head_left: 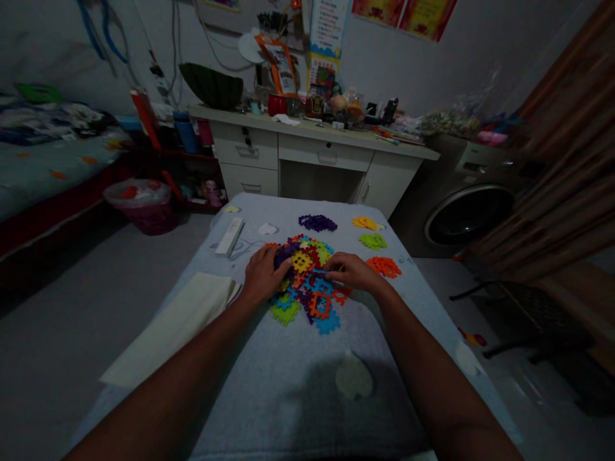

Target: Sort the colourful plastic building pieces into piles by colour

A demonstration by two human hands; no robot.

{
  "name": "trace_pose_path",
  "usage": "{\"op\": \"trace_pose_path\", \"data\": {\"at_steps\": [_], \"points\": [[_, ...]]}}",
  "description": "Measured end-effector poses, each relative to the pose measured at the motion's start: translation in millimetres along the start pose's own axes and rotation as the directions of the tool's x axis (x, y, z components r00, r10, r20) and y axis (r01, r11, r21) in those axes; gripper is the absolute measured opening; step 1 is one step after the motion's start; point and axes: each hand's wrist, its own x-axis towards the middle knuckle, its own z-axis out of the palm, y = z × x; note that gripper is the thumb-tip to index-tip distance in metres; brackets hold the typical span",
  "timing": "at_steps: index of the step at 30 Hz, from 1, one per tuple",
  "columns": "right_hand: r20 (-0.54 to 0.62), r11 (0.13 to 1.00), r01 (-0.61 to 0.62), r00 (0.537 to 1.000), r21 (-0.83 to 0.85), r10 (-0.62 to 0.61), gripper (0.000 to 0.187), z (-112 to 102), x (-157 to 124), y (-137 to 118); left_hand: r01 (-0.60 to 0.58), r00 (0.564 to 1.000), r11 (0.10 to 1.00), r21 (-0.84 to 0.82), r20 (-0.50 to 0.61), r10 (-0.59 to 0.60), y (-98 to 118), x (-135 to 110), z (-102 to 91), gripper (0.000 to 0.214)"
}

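Note:
A heap of colourful interlocking plastic tiles [310, 282] lies in the middle of a table covered with a grey cloth [288, 371]. My left hand [262, 274] rests on the heap's left side, fingers curled over a purple tile [284, 254]. On the heap's right side my right hand [353, 270] has its fingers pinched on a tile I cannot name. Beyond the heap lie separate piles: purple [318, 223], yellow [366, 223], green [373, 241] and orange [384, 266].
A folded cream cloth [177, 323] hangs over the table's left edge, and a white remote-like bar [230, 236] lies further back. Behind stand a cluttered white desk [312, 150], a washing machine [468, 205] on the right, a bed [43, 173] and a pink bin [141, 203] on the left.

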Motion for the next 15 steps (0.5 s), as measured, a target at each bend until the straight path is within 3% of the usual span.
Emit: {"op": "trace_pose_path", "data": {"at_steps": [4,9,15], "points": [[-0.014,0.997,0.021,1.0,0.071,-0.02,0.012,-2,-3,3,0.01,0.999,0.993,-0.114,-0.039,-0.014,-3,5,-2.2,0.046],[-0.005,0.991,0.036,0.999,0.132,-0.036,0.016,-2,-4,2,-0.064,0.997,0.972,-0.225,-0.067,0.05,-15,4,-9.2,0.042],[-0.121,0.979,-0.02,0.992,0.202,0.045,0.021,-8,-4,2,-0.065,0.998,0.962,-0.265,-0.011,0.065,-18,4,-4.3,0.047]]}}
